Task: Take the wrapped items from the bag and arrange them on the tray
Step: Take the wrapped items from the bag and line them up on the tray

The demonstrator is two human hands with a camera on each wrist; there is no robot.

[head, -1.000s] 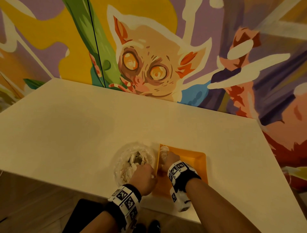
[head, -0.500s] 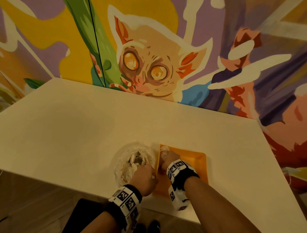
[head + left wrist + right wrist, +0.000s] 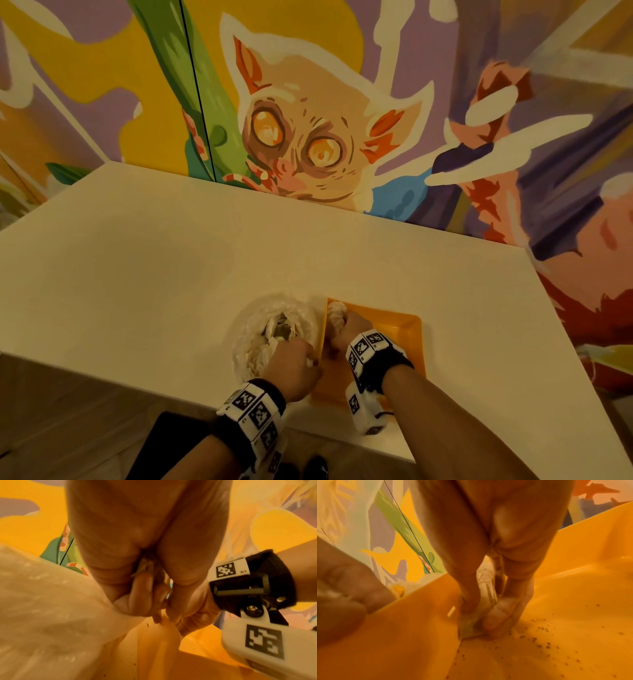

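A clear plastic bag (image 3: 274, 334) sits open near the front edge of a pale table (image 3: 171, 274), with pale wrapped items (image 3: 277, 329) bunched inside it. Just to its right, touching it, lies an orange tray (image 3: 400, 329) whose floor is speckled with dark crumbs (image 3: 544, 628).

The right hand (image 3: 349, 330) is down in the tray's left side, against the left wall. Its thumb and fingers (image 3: 498, 616) are pinched on a wrapped item (image 3: 471, 623) that rests on the tray floor in the corner by that wall. Another wrapped item (image 3: 335, 313) lies at the tray's far left corner, just beyond the knuckles.

The left hand (image 3: 294, 368) hovers over the near right part of the bag, beside the tray's left rim. Its fingers (image 3: 142, 592) are curled tightly together, and a scrap of pale wrapper (image 3: 145, 565) shows inside the fist, so it seems to be gripping another item, though the close view is too blurred to be certain.

Behind the table stands a painted wall (image 3: 308, 102) with a wide-eyed animal.
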